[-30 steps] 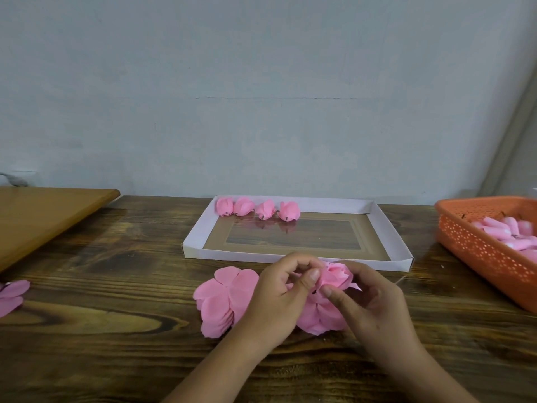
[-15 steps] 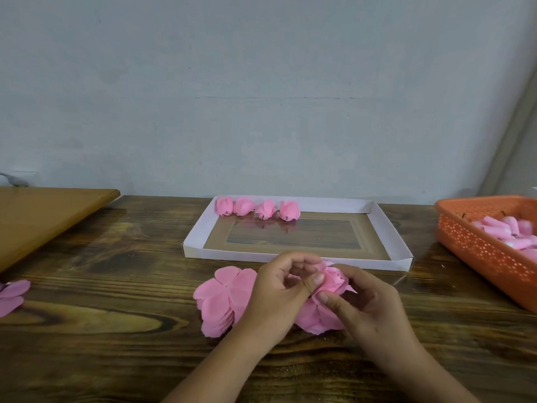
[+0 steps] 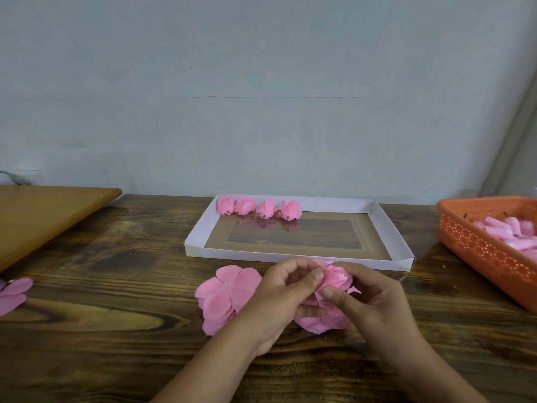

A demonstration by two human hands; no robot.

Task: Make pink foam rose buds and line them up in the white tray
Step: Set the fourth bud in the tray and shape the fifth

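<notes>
Both hands, left hand [image 3: 279, 289] and right hand [image 3: 372, 298], pinch the bud [image 3: 337, 277]; the white tray [image 3: 197, 245] lies straight ahead, just beyond.

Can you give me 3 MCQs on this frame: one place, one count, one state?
1. Where do the finished buds sit in the white tray?
A. near right corner
B. far left corner
C. centre

2. How many finished buds are in the tray?
A. two
B. four
C. six

3. What are both hands doing?
A. resting flat
B. lifting the orange basket
C. pinching the bud in progress

Key: 1 B, they line the far wall at left. 2 B, four in a row. 3 C, left hand and right hand grip it.
</notes>
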